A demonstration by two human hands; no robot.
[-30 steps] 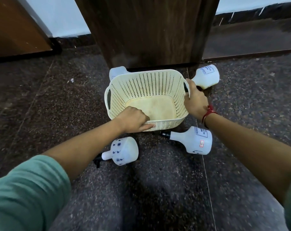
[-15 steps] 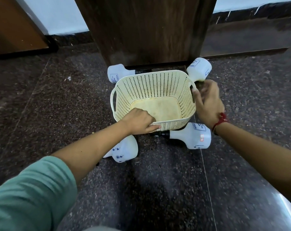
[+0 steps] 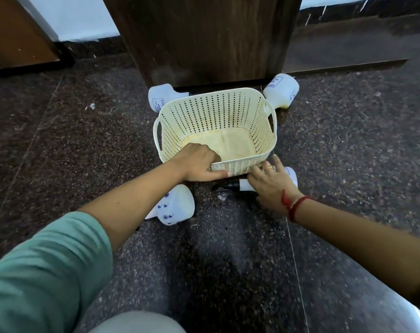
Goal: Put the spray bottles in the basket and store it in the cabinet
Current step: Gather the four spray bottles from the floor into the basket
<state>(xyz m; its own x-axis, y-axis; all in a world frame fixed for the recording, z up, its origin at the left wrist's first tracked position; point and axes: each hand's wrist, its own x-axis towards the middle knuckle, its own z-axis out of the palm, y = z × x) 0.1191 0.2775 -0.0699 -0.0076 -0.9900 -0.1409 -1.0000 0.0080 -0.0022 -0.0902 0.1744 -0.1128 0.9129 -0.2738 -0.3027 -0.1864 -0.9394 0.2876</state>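
Note:
A cream perforated basket [image 3: 216, 111] stands empty on the dark floor before a wooden cabinet [image 3: 204, 37]. My left hand [image 3: 199, 162] grips its near rim. Several white spray bottles lie around it: one at the back left [image 3: 162, 96], one at the back right [image 3: 282, 90], one with blue dots near my left forearm [image 3: 177, 205], and one at the front right [image 3: 245, 185], mostly hidden under my right hand [image 3: 271, 183]. That hand rests on this bottle with fingers spread; a closed grip is not visible.
Speckled dark stone floor [image 3: 348, 140] spreads all around. A brown wooden door or panel [image 3: 14, 39] stands at the far left, with a white wall [image 3: 84, 18] behind. A low ledge [image 3: 343, 54] runs along the right of the cabinet.
My right hand left the basket's right handle and came down onto the front right bottle. The basket shifted slightly toward me; my left hand keeps its hold on the rim.

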